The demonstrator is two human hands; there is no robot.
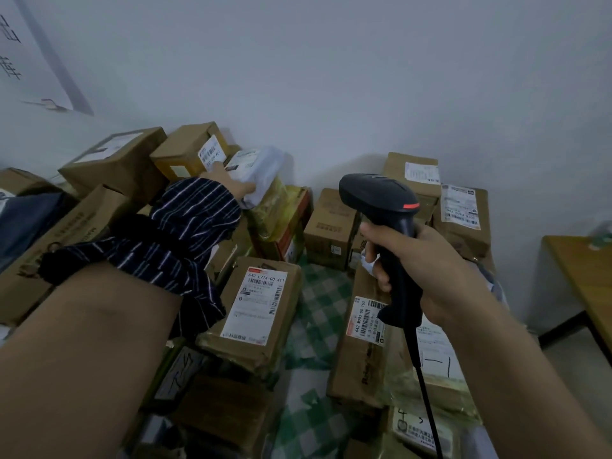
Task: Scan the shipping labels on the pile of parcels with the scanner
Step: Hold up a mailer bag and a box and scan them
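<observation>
Here the left hand (231,182) reaches over to the far side of the pile of parcels (109,167), where a white mailer bag (261,167) lies on top of the brown boxes. The thumb sits under the bag's near end and the fingers over it, so it seems to be gripping the bag, probably to turn its label up. The striped sleeve (185,226) hides much of the hand.

The right hand (427,260) holds the scanner (381,193) upright by its handle, fingers (368,232) curled tight round the grip. The index finger lies near the trigger. The scanner's head points away towards the far left, roughly at the bag but well apart from it, likely kept ready until a label faces it. Its cable (427,402) hangs down past the near boxes.

Several labels already face up, such as on the near box (258,303) lying on the checked cloth (318,309). A wooden counter (583,270) stands at the right edge.
</observation>
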